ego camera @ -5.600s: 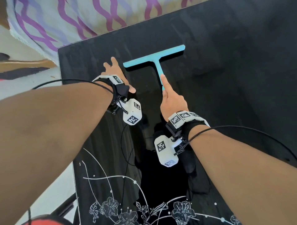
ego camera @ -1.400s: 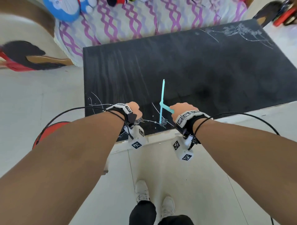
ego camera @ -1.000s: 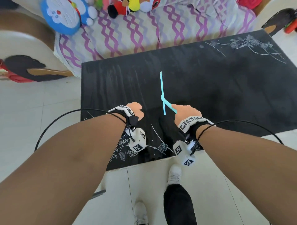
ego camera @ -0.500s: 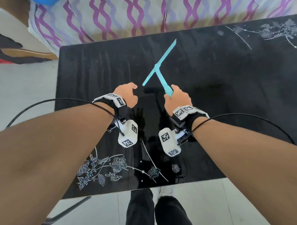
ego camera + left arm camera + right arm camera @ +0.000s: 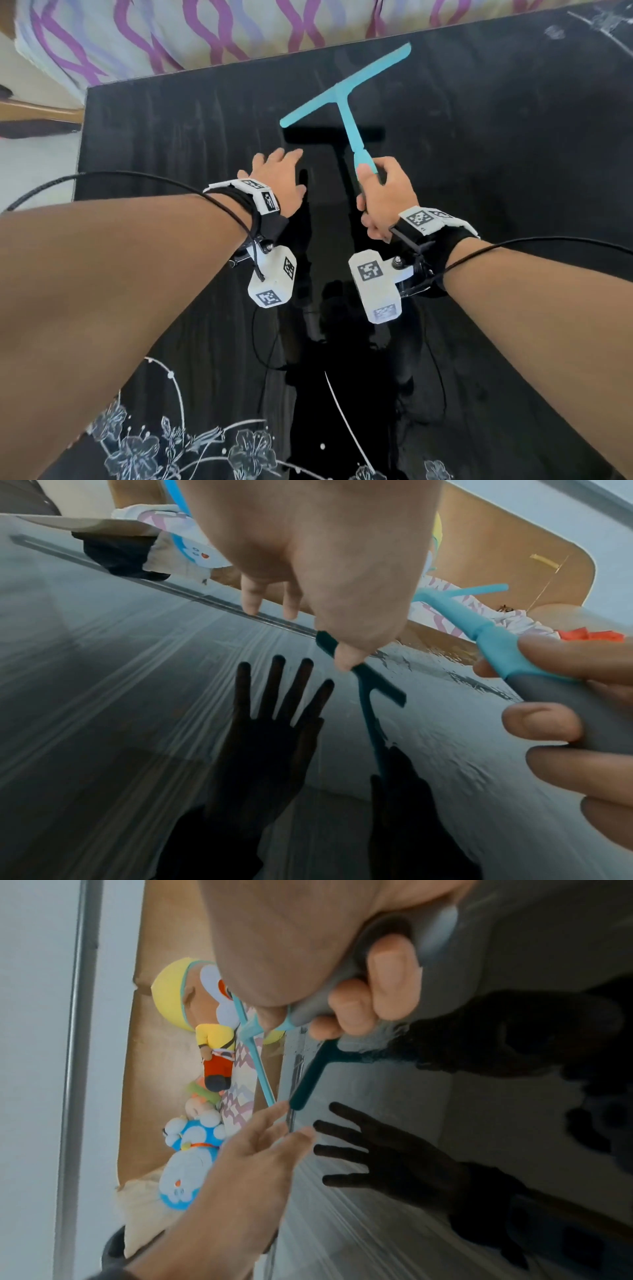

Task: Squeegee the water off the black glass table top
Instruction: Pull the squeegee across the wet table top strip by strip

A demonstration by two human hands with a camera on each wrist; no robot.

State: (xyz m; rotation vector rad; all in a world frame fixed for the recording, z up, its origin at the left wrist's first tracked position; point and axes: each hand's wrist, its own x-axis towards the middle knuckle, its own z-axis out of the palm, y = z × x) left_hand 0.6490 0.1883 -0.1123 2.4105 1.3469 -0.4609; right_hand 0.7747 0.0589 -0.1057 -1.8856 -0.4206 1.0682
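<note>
A: Black glass desk [image 5: 479, 144] fills the view, streaked and smeary, with a bed in a purple wave-pattern cover [image 5: 171, 31] just beyond its far edge and white flowers printed at the near corner.

B: And the turquoise squeegee [image 5: 346, 102]?

A: Up off the glass, I'd say. Its dark reflection sits apart from the blade, between the blade and the hands. The blade is tilted on a diagonal near the desk's far edge.

B: Who's got it?

A: The right hand [image 5: 383, 195], fingers [image 5: 544, 723] wrapped tight round the grey end of the handle, thumb along the turquoise part. The wrist is cocked so the handle points away toward the bed. That looks like lining up for a pull back across the wet patch.

B: The left hand [image 5: 277, 181]?

A: Flat, fingers spread and straight, holding nothing. It hovers just beside the handle's reflection; I can't tell if it touches the glass. Probably there to steady the body while the right reaches.
</note>
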